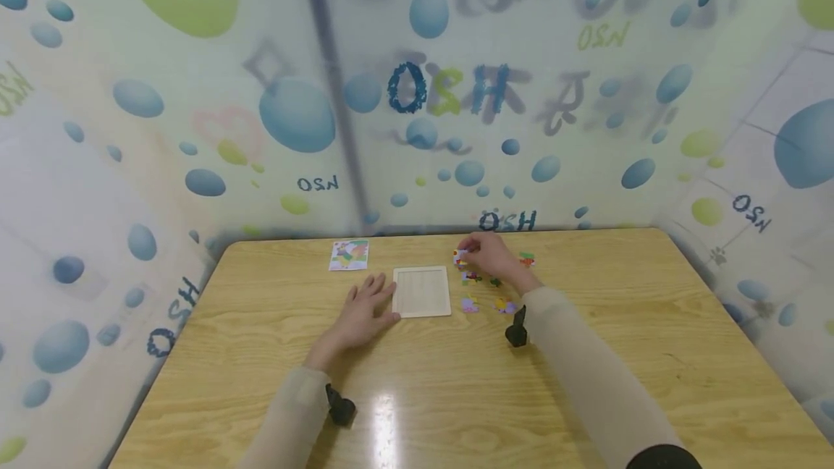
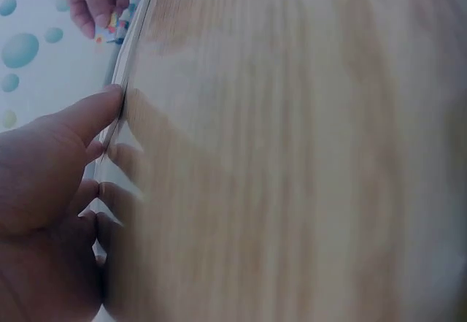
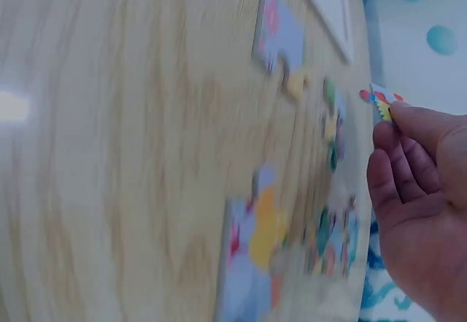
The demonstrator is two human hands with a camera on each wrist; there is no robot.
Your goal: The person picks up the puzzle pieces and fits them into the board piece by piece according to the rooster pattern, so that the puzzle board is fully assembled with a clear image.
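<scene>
With thumb and fingers my right hand (image 1: 490,255) pinches a jigsaw puzzle piece (image 3: 382,104), printed in white, red and yellow. In the head view the piece shows at the fingertips, right of a square wooden puzzle tray (image 1: 422,294). My left hand (image 1: 361,313) lies with its fingers spread on the table, fingertips at the tray's left edge. Several more puzzle pieces lie below and around the right hand, among them a lilac one (image 1: 469,305) and a yellow and lilac one (image 1: 504,305). The right hand and wrist partly cover others.
A colourful printed picture card (image 1: 349,255) lies near the back edge of the wooden table (image 1: 274,339), left of the tray. Another puzzle piece (image 1: 527,259) sits right of the right wrist. A patterned wall covering (image 1: 417,165) rises behind the table.
</scene>
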